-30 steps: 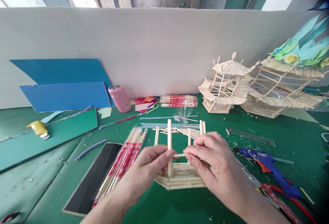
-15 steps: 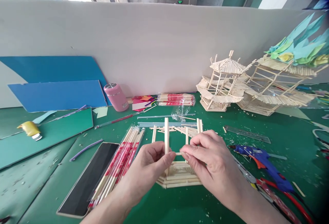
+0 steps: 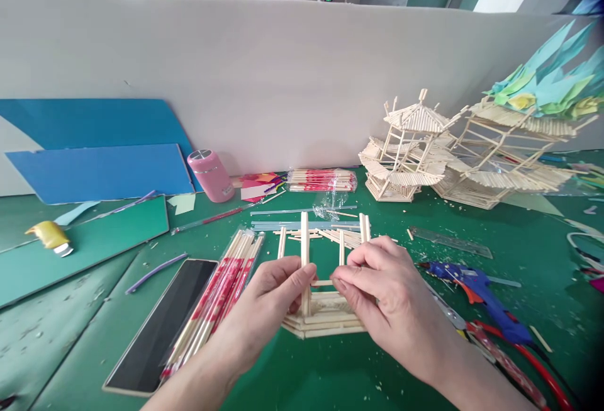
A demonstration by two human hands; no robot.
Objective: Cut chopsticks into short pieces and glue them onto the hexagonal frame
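Note:
A small model of pale wooden sticks stands before me, its many-sided base (image 3: 325,329) on the green table. Several uprights rise from it, the front left post (image 3: 305,235) being the tallest in view. Thumb and fingers of my left hand (image 3: 274,288) are closed around that post. My right hand (image 3: 394,298) pinches the right end of a short wooden stick (image 3: 323,284), which lies level between the front posts. The stick's left end meets the held post; whether it is fixed there I cannot tell. My right hand hides the model's right front corner.
Bagged sticks (image 3: 221,298) and a phone (image 3: 163,326) lie left. On the right are a blue glue gun (image 3: 486,294), red-handled pliers (image 3: 542,360) and a clear ruler (image 3: 450,242). Behind stand a finished stick pavilion (image 3: 401,159) and a pink cup (image 3: 211,175).
My left thumb and fingers have left the short stick's left end and moved up onto the front left post. My right hand keeps its pinch. The view has shifted slightly.

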